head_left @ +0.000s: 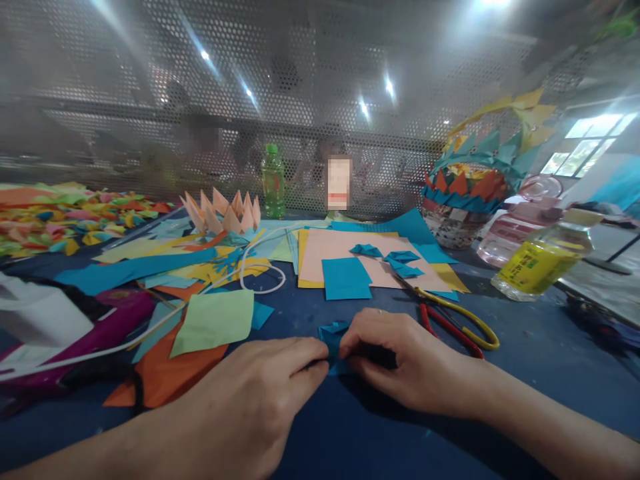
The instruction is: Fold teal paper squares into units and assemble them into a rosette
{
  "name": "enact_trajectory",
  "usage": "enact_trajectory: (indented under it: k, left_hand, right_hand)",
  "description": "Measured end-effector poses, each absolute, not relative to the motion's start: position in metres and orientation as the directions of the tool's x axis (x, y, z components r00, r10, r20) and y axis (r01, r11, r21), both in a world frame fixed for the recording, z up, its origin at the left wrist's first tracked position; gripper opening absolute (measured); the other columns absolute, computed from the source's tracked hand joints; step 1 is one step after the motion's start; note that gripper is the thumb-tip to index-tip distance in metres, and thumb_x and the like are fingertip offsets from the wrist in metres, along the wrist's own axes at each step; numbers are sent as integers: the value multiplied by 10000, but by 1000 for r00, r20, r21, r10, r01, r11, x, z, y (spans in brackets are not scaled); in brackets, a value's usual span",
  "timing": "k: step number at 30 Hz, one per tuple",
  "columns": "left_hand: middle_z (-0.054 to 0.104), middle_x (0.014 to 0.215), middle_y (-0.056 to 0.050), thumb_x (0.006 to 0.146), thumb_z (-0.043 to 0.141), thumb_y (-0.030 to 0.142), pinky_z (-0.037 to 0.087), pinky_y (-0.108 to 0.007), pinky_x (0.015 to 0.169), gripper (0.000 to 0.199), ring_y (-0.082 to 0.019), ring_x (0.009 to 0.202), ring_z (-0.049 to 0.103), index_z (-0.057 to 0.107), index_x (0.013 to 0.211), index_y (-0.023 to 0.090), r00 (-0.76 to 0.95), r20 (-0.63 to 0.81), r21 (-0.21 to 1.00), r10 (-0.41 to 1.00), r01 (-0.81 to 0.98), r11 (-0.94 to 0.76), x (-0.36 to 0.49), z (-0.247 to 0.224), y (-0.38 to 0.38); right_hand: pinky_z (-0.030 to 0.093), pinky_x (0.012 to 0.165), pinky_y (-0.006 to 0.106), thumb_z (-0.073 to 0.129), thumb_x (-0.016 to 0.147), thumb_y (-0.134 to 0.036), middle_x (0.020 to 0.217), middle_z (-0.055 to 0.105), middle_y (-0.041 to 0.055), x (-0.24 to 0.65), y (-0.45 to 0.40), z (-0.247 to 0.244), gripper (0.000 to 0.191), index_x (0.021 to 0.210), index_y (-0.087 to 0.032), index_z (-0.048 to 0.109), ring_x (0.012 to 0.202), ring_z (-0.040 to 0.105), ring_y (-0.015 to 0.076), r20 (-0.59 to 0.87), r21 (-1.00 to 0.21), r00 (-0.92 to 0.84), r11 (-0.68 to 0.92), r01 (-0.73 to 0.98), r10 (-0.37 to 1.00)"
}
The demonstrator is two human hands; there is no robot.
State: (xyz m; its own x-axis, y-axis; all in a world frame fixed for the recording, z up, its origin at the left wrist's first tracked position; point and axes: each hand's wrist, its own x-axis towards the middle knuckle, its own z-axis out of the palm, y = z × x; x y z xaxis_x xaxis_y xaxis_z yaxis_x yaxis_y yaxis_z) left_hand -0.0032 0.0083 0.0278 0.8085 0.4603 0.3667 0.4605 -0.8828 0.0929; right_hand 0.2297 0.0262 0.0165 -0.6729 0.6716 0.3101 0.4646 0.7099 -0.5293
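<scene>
The left hand [270,380] and right hand [400,353] hold a small folded blue paper [335,341] low over the tabletop [370,443], each with thumb and fingertips closed on one side, probably to keep its folds from slipping. The scissors [450,305] lie beyond the right hand, seemingly for easy reach; a blue paper square [345,279] rests on the pink sheet [325,247], apparently kept flat.

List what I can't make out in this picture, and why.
All in the head view:
- Full folds of the small blue paper: hidden by the left hand and right hand.
- Writing on the yellow label: too small and blurred.
- Shapes behind the perforated screen: dim and blurred.
- Far end of the white object: cut off by the left edge.
</scene>
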Motion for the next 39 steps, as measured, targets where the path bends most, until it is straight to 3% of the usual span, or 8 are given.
enact_trajectory:
  k: [3, 5, 11, 17, 22, 29, 39]
  left_hand:
    - [704, 880, -48, 713, 345, -23, 542, -195, 674, 396, -148, 716, 658, 652, 870, 173, 799, 399, 89, 450, 454, -886, -3, 30, 8]
    - [712, 877, -49, 713, 337, -30, 547, -200, 692, 415, -152, 729, 664, 661, 879, 170, 793, 404, 74, 456, 468, -880, -4, 29, 7]
    - [702, 1117, -53, 740, 391, -1, 546, -231, 850, 549, -179, 986, 669, 622, 1197, 195, 826, 384, -23, 413, 456, -890, -10, 23, 7]
    - [730, 998, -51, 775, 349, -7, 563, -217, 739, 454, -164, 813, 688, 703, 978, 191, 797, 439, -25, 414, 472, -881, -11, 21, 7]
    - [727, 1046, -41, 787, 354, -16, 537, -208, 843, 464, -161, 914, 680, 696, 1031, 180, 785, 475, -45, 398, 473, -880, -10, 20, 5]
    - [730, 942, -40, 767, 364, -27, 549, -195, 787, 418, -151, 814, 673, 687, 932, 182, 808, 431, 46, 402, 426, -904, -7, 27, 10]
    - [699, 1063, -63, 707, 352, -19, 541, -236, 738, 571, -181, 902, 663, 581, 1200, 156, 839, 345, -26, 421, 457, -889, -6, 25, 8]
  right_hand:
    - [464, 788, 248, 558, 826, 1, 887, 673, 49, 231, 28, 16, 207, 934, -132, 674, 868, 593, 146, 324, -520, -705, 741, 425, 631]
    - [469, 787, 245, 554, 835, 2, 894, 673, 56, 232, 29, 17, 205, 936, -126, 677, 876, 593, 148, 326, -515, -717, 752, 412, 616]
    - [486, 772, 251, 551, 839, -4, 900, 674, 49, 232, 29, 18, 217, 941, -155, 670, 869, 601, 155, 331, -503, -722, 761, 410, 608]
    - [490, 762, 247, 544, 822, 11, 888, 666, 51, 233, 30, 16, 234, 919, -158, 675, 862, 604, 156, 348, -497, -721, 770, 400, 599]
    - [488, 760, 231, 545, 787, 35, 931, 659, 69, 237, 31, 18, 246, 896, -131, 690, 874, 616, 148, 343, -480, -751, 793, 376, 564]
    - [474, 776, 227, 552, 789, 38, 972, 661, 70, 239, 31, 21, 254, 919, -127, 695, 895, 607, 144, 313, -436, -788, 818, 376, 529]
    - [470, 762, 238, 553, 777, 53, 954, 666, 79, 238, 31, 20, 244, 891, -112, 694, 883, 604, 158, 332, -396, -801, 845, 360, 498]
